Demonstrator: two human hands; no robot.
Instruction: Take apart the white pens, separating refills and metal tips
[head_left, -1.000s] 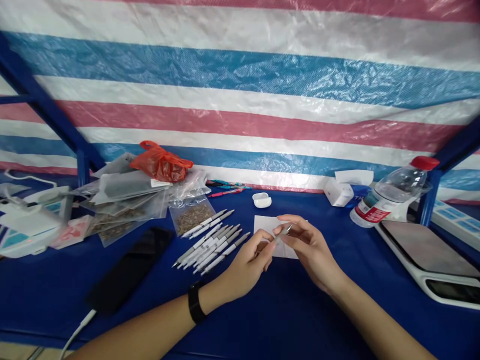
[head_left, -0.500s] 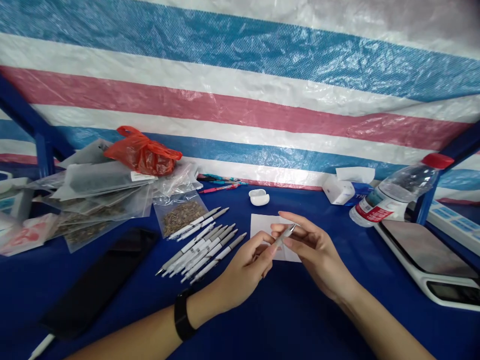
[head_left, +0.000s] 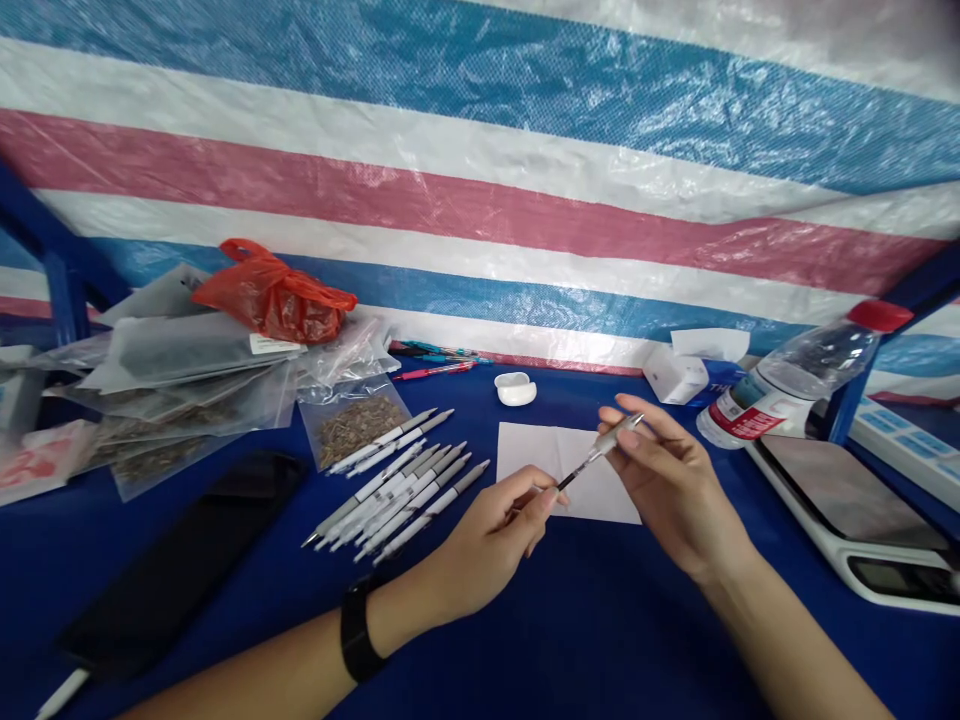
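My right hand [head_left: 671,480] pinches the grey upper half of a pen [head_left: 613,438] above a white sheet of paper [head_left: 559,470]. A thin dark refill sticks out of that half toward my left hand [head_left: 491,535], whose thumb and forefinger are closed on the refill's tip; anything else in that hand is hidden. The left wrist wears a black band. A row of several white-and-grey pens [head_left: 401,490] lies on the blue table [head_left: 585,640] just left of my hands.
Clear bags of small brown parts [head_left: 352,425] and an orange plastic bag [head_left: 270,295] are piled at the left. A black phone [head_left: 172,565], a white earbud case [head_left: 516,388], a tissue box [head_left: 679,372], a water bottle [head_left: 795,385] and a scale [head_left: 855,510] also lie around.
My right hand has moved right and up, drawing the grey pen half away from my left hand so the refill now shows between them. The view has shifted slightly.
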